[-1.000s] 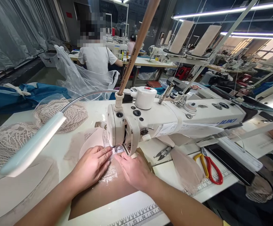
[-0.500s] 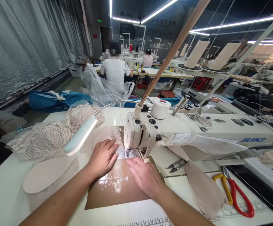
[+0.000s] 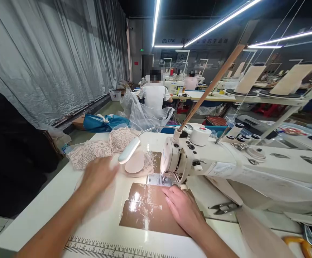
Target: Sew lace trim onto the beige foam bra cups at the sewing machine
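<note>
My left hand (image 3: pixel 98 175), smeared by motion, is over the left part of the sewing table, near the beige lace pieces (image 3: pixel 91 152). Its fingers are too blurred to show any grip. Sheer pale fabric (image 3: pixel 104 197) lies partly hidden beneath that wrist. My right hand (image 3: pixel 184 208) rests on the shiny brown sheet (image 3: pixel 142 211), fingers stretched out just in front of the presser foot (image 3: pixel 166 181). Left of the needle area lies a beige oval pad with sheer lace fabric (image 3: pixel 134 163), apart from both hands.
A white sewing machine (image 3: pixel 198 157) fills the right side, with a small lamp (image 3: pixel 129 150) on a bent neck. Thread snips (image 3: pixel 225 208) and yellow-handled scissors (image 3: pixel 297 243) lie at right. A printed ruler (image 3: pixel 104 247) runs along the front. A person (image 3: pixel 154 95) sits ahead.
My left hand has left the fabric beside the needle and moved left. My right hand stays on the brown sheet. The oval pad behind the needle area is now uncovered. The view has shifted left.
</note>
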`<state>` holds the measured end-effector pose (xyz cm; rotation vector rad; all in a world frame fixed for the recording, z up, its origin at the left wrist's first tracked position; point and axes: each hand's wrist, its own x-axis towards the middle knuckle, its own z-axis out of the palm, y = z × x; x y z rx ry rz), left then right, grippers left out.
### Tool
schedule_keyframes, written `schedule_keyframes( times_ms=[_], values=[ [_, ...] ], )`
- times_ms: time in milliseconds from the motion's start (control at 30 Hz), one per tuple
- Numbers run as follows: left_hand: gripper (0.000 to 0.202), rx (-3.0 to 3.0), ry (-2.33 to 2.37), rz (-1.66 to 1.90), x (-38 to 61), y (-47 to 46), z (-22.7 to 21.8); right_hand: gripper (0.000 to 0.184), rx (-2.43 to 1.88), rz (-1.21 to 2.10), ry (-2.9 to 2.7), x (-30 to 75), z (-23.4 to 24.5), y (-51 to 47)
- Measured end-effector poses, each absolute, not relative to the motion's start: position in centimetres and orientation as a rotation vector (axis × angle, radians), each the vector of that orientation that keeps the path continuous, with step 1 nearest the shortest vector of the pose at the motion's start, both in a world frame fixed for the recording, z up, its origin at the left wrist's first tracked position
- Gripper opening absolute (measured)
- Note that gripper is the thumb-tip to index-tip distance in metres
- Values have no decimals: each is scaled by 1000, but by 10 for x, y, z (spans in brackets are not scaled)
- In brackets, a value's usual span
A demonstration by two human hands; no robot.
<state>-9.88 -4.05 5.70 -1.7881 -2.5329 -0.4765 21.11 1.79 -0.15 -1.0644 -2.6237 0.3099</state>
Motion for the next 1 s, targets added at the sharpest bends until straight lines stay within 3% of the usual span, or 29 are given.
schedule_keyframes(
  times_ms=[100,167,333,433,500,600,700,833,1000],
  values=[
    [42,-1487,-2771,-306,-141,-77,47,33,-1058,318,-2611,211,-2,18],
    [34,-1534,-2826,-372,-153,-101,33,32,-1051,317,-2603,211,-2,18],
    [35,-1965,-2986,-1776,-109,-130,25,30,-1060,342,-2565,210,0,16],
    [37,-2524,-2871,-2070,-64,-117,39,28,-1042,453,-2456,213,-1,15],
    [39,-2872,-2747,-1894,-39,-98,43,26,-996,553,-2342,216,-1,16],
    [35,-2926,-2549,-1309,-11,-65,33,35,-903,622,-2263,221,-2,15],
    [16,-2790,-2366,-863,4,-35,18,34,-788,589,-2397,222,0,13],
    [17,-2643,-2304,-688,6,-12,17,16,-747,453,-2599,218,1,10],
    [25,-2518,-2150,-584,11,-20,33,17,-800,365,-2654,216,-2,11]
  ],
)
